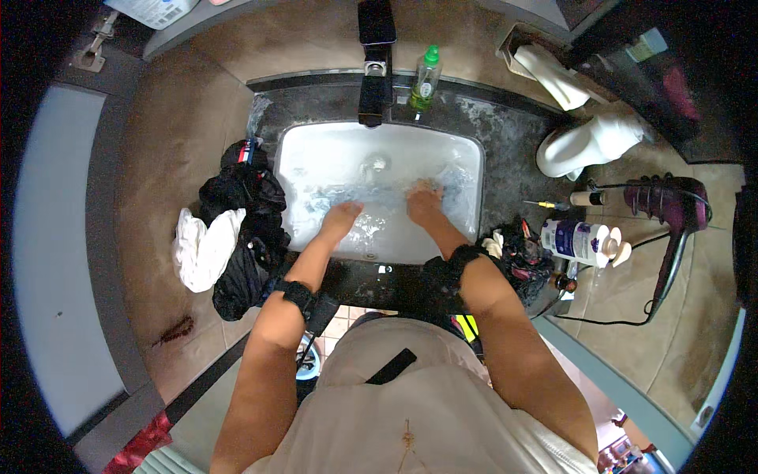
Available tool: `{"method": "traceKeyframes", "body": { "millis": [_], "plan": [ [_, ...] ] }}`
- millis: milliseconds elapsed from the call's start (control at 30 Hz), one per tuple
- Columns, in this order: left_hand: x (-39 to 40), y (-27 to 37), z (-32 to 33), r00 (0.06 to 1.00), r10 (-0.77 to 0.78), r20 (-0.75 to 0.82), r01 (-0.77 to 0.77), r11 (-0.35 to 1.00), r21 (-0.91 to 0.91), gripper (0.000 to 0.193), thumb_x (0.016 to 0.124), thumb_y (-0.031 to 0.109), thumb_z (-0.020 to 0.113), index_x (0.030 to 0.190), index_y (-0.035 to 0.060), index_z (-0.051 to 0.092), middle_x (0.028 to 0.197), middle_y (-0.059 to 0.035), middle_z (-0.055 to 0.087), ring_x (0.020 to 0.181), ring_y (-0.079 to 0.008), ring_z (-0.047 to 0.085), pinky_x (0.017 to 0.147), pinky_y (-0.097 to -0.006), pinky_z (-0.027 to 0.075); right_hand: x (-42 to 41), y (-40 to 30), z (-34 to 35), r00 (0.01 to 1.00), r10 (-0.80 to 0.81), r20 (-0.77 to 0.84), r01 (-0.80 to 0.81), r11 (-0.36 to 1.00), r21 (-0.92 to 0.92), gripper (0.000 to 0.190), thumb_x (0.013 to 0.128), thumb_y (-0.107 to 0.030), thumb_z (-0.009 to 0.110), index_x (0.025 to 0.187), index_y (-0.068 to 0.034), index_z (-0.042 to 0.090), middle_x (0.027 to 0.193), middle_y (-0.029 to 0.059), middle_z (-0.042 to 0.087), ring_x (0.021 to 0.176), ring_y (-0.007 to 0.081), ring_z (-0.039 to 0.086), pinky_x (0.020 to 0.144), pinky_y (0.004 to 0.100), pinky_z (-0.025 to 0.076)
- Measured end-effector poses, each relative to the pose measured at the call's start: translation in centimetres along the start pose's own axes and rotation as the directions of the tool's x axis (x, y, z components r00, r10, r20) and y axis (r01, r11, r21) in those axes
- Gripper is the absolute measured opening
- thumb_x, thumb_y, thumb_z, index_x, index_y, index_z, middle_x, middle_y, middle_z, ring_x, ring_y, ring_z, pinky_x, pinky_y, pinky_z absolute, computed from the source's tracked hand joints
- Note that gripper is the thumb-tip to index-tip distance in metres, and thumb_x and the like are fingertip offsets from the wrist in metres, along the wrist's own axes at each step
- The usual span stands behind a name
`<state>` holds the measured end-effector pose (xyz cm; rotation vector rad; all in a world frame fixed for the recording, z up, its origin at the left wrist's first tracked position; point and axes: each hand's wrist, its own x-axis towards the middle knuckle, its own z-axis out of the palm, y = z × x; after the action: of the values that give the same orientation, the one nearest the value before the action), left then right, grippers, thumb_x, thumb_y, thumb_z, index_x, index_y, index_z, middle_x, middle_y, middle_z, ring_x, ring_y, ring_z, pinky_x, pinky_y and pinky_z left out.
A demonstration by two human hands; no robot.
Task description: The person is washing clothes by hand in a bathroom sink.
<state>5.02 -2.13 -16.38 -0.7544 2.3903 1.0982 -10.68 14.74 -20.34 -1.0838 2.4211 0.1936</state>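
Observation:
Cloudy, bubbly water partly fills a white sink basin (379, 142) set in a dark stone counter. My left hand (343, 217) reaches into its left half, fingers partly hidden by the water. Toward the right half, my right hand (424, 198) is lowered into the water, its fingertips blurred. Whether either hand holds something under the surface cannot be told. Over the back rim hangs a black faucet (373, 98). A clear bottle with a green pump top (425, 80) stands behind the basin, right of the faucet.
Black clothes (251, 207) and a white cloth (208, 250) lie piled left of the basin. On the right are a white jug-like container (583, 147), a white and purple bottle (573, 242), a yellow-handled screwdriver (546, 205), a dark fabric bundle (524, 258) and a corded purple hair dryer (672, 207).

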Motion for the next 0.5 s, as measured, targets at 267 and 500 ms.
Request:
{"method": "traceKeyframes", "body": {
  "millis": [267,500],
  "plan": [
    [-4.2,2.0,-1.9,0.838,-0.476,0.266,0.385,0.170,-0.907,0.066,0.086,0.051,0.052,0.136,0.0090,0.037,0.131,-0.0138,0.045,0.126,-0.0305,0.033,0.086,-0.0557,0.044,-4.9,-3.2,-9.5,0.957,-0.119,-0.266,0.285,0.577,0.766,0.057,0.065,-0.009,0.070,0.120,-0.004,0.053,0.121,0.0106,0.050,0.112,0.0255,0.047,0.095,0.0346,0.037],
    [-6.6,7.7,-5.6,0.968,0.012,0.250,0.250,-0.080,-0.965,0.048,0.092,0.050,0.039,0.114,0.0100,0.052,0.108,-0.0159,0.059,0.097,-0.0312,0.059,0.087,-0.0511,0.048,-13.7,-7.6,-17.5,0.884,-0.412,-0.219,0.110,-0.273,0.956,0.058,0.064,0.001,0.057,0.121,-0.005,0.053,0.105,0.0031,0.055,0.099,0.0127,0.050,0.084,0.0263,0.041]
  ]
}}
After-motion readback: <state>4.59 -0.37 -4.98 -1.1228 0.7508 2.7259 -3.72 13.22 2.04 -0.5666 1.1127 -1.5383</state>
